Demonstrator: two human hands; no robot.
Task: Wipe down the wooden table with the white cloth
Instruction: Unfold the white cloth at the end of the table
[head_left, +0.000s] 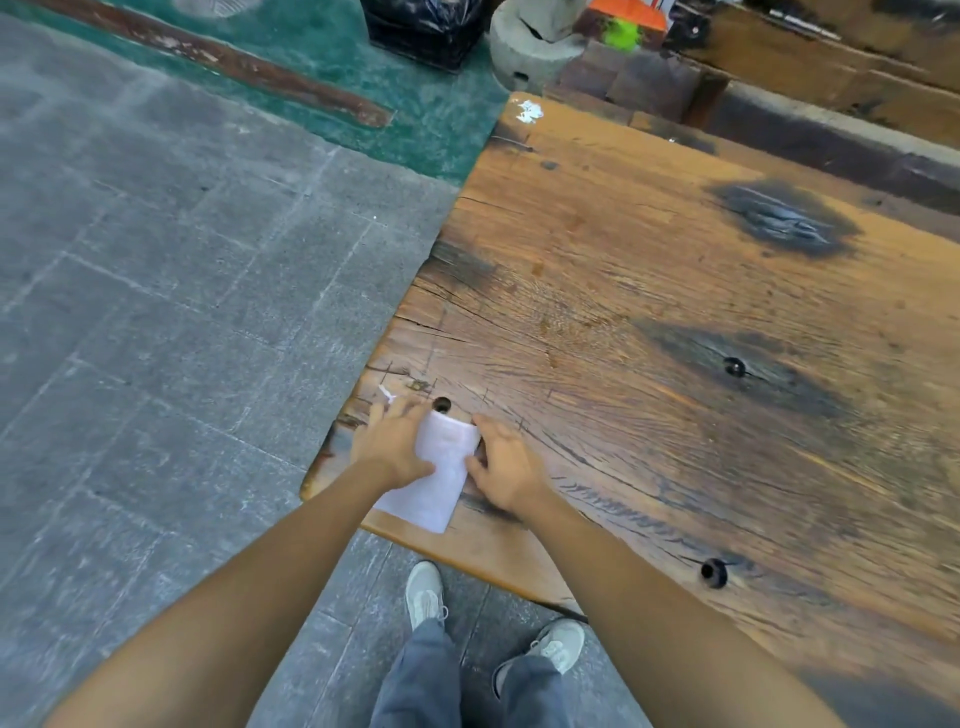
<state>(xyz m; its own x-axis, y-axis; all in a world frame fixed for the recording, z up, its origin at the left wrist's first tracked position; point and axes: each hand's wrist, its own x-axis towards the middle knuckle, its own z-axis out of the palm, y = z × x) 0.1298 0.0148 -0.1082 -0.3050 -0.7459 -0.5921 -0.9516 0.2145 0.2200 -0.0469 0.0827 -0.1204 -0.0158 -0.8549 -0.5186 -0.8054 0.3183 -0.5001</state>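
Observation:
A folded white cloth (436, 478) lies flat on the near left corner of the wooden table (649, 322). My left hand (392, 441) lies over the cloth's left edge with its fingers stretched forward. My right hand (501, 465) is at the cloth's right edge, fingers bent and touching it; whether it pinches the edge is unclear. The cloth's near end reaches almost to the table's front edge.
The worn plank top has dark burn patches (784, 221) and round holes (441, 404) (714, 571). A white scrap (530, 110) sits at the far corner. Grey paving (156, 312) lies left; a stone block (535, 47) and black bag (426, 31) stand beyond. My shoes (426, 592) are below the edge.

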